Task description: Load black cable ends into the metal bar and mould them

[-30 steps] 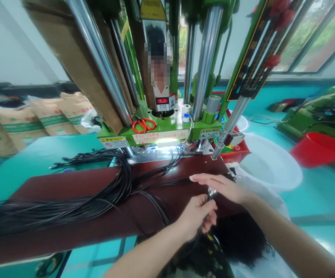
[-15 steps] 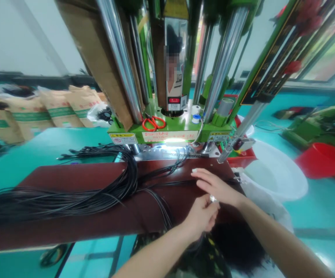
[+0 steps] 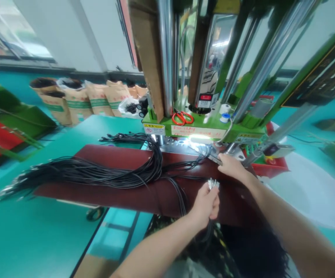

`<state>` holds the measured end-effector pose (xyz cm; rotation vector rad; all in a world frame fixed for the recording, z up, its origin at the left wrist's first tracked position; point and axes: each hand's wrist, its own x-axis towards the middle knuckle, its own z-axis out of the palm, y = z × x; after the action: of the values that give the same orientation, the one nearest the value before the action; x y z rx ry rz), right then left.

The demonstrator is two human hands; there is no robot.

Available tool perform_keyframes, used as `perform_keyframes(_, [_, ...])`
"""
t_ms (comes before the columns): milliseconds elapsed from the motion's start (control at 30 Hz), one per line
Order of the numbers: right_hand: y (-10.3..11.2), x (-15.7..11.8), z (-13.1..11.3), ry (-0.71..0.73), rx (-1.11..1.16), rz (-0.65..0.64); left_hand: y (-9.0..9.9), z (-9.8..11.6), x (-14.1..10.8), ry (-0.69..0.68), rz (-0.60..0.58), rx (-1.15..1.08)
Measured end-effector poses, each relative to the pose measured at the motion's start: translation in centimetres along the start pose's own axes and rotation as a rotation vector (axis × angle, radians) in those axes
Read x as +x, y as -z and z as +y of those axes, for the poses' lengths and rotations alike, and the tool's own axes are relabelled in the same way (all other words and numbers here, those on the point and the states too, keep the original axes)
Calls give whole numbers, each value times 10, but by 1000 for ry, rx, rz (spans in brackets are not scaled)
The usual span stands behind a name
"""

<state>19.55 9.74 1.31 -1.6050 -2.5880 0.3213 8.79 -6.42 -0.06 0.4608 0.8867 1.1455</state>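
Note:
My left hand (image 3: 206, 204) is closed round a small bunch of black cables, whose silvery metal ends (image 3: 213, 183) stick up above the fist. The cables hang down below it. My right hand (image 3: 232, 166) reaches to the front of the green press (image 3: 167, 129), its fingers closed on the near end of a narrow metal bar (image 3: 212, 155). That bar runs back under the bright lamp of the press. Thin dark cables (image 3: 198, 160) loop out beside the bar. A thick bundle of black cables (image 3: 106, 173) lies curved across the dark red board (image 3: 121, 200).
Red-handled scissors (image 3: 181, 118) and a blue-and-white spool (image 3: 225, 117) sit on the press ledge. At right stand a red tray (image 3: 274, 169) and a large white tub (image 3: 309, 189). Paper sacks (image 3: 95, 100) line the back left.
My right hand has moved forward from beside the left hand to the metal bar and closed on it. The left hand still holds its cables. The view has swung left.

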Motion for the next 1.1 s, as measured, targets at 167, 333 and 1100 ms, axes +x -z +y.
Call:
perform_keyframes(167, [14,-45,-3,-37,137,-123,2,0,-2,-18,-29,29])
perform_keyframes(333, [0,-119,-5,-287,901,-137,1,0,-4,24,-116,107])
perform_keyframes(1100, [-26,-163,-26,-367,1309,277,-22,-14,3,82,-78,397])
